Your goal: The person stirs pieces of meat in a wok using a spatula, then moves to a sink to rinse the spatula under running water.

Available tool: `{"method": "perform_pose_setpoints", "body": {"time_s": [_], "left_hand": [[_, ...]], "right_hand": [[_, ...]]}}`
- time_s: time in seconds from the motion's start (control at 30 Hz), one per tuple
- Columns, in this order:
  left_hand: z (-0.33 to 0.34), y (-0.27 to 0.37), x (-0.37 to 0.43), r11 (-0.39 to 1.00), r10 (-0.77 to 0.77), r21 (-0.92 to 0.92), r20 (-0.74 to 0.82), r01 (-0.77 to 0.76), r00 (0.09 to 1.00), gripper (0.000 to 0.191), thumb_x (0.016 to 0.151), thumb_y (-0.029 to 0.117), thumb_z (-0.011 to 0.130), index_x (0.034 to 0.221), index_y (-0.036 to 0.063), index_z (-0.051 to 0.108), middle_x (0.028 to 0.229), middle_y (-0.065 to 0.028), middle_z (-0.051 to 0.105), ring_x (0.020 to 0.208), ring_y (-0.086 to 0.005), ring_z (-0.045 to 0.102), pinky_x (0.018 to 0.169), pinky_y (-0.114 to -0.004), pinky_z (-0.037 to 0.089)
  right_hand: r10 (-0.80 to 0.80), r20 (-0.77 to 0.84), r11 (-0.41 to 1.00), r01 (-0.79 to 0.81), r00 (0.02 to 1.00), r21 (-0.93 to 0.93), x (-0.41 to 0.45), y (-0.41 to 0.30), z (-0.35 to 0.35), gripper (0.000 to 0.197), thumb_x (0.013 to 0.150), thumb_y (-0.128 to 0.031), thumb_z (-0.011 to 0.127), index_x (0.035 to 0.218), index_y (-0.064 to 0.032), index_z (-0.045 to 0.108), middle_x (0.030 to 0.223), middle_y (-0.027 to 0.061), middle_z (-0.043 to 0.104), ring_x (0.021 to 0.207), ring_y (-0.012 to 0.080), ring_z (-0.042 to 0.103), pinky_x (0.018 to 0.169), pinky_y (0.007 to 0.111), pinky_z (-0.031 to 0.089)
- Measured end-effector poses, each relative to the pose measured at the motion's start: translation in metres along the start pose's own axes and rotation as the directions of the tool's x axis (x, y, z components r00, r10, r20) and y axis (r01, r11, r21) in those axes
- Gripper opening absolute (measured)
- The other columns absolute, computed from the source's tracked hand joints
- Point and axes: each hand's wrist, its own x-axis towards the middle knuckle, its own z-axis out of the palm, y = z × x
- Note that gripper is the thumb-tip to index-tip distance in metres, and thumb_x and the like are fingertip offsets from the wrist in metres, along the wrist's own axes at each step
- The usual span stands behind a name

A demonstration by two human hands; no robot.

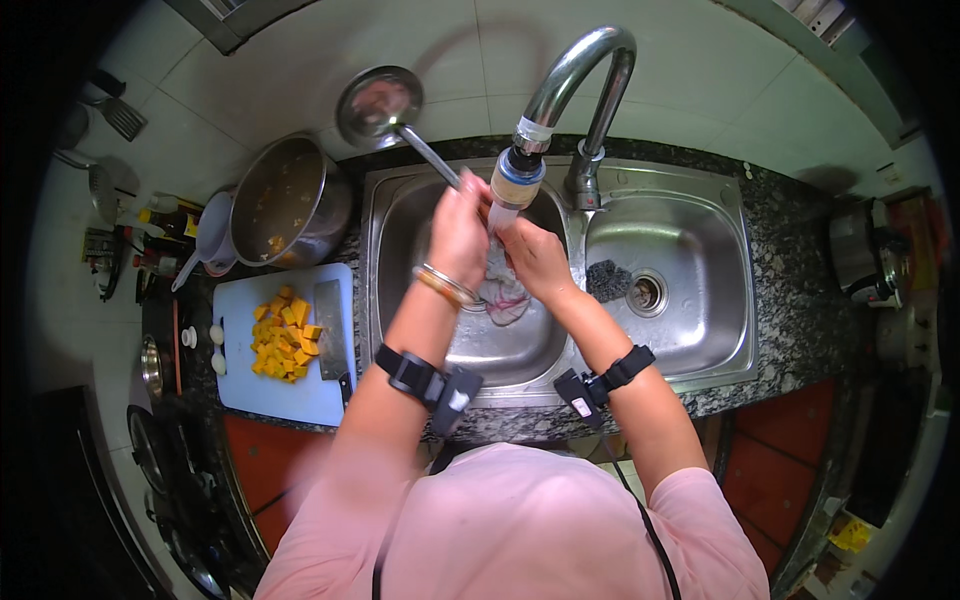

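Observation:
A steel ladle (420, 146) slants over the left sink basin (517, 356), its round bowl up at the left. My left hand (459, 232), somewhat blurred, grips its handle. My right hand (536, 259) is closed at the handle's lower end, beneath the filter head of the faucet (517, 180). Water runs from the filter onto the handle and my fingers. Below my hands, a wet whitish cloth (506, 296) with reddish streaks lies in the basin. My fingertips are partly hidden.
A dark scouring pad (608, 280) sits beside the drain in the right basin (697, 315). To the left stands a large steel pot (289, 202) with liquid. A cutting board (240, 390) holds orange cubes (285, 334) and a cleaver (328, 330). Bottles (169, 225) stand further left.

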Motion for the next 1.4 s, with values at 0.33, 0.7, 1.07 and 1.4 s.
{"method": "perform_pose_setpoints", "body": {"time_s": [0.33,0.7,1.07,1.4], "left_hand": [[-0.038,-0.026,-0.014,0.827,-0.388,-0.403,0.095,0.392,0.917,0.040,0.090,0.026,0.030,0.116,-0.0032,0.034,0.111,-0.0187,0.048,0.105,-0.0306,0.047,0.089,-0.041,0.040],[-0.037,-0.034,-0.025,0.063,0.388,0.986,0.119,-0.155,0.914,0.059,0.062,0.019,0.069,0.114,0.0177,0.041,0.102,-0.0136,0.052,0.087,-0.0345,0.053,0.065,-0.040,0.047],[-0.048,-0.041,-0.008,0.897,-0.275,0.276,-0.266,0.347,0.924,0.035,0.088,0.026,0.035,0.092,-0.0035,0.054,0.084,-0.0141,0.060,0.072,-0.0238,0.060,0.065,-0.033,0.048],[-0.067,-0.043,-0.039,0.778,-0.624,-0.156,-0.310,0.609,0.718,0.022,0.089,0.032,0.038,0.090,0.0097,0.038,0.056,-0.0006,0.037,0.041,-0.0066,0.027,0.036,-0.020,0.020]], "right_hand": [[0.175,0.155,0.872,-0.080,0.972,-0.484,-0.049,-0.019,-0.057,0.031,0.084,-0.036,0.043,0.079,-0.0065,0.053,0.065,0.0176,0.057,0.064,0.0359,0.055,0.055,0.045,0.042],[0.162,0.219,0.718,0.038,0.962,-0.695,-0.079,-0.030,-0.101,0.036,0.082,-0.038,0.046,0.073,-0.0046,0.054,0.060,0.0155,0.056,0.058,0.0343,0.055,0.051,0.042,0.043],[0.289,0.156,0.792,-0.144,0.944,-0.593,-0.088,-0.020,-0.091,0.034,0.082,-0.036,0.047,0.075,-0.0033,0.055,0.061,0.0176,0.056,0.061,0.0367,0.055,0.054,0.044,0.043],[0.324,0.202,0.845,-0.186,0.924,-0.501,-0.045,0.025,0.008,0.021,0.079,-0.025,0.050,0.091,-0.0077,0.055,0.079,0.0212,0.056,0.079,0.0345,0.056,0.069,0.041,0.044]]}}
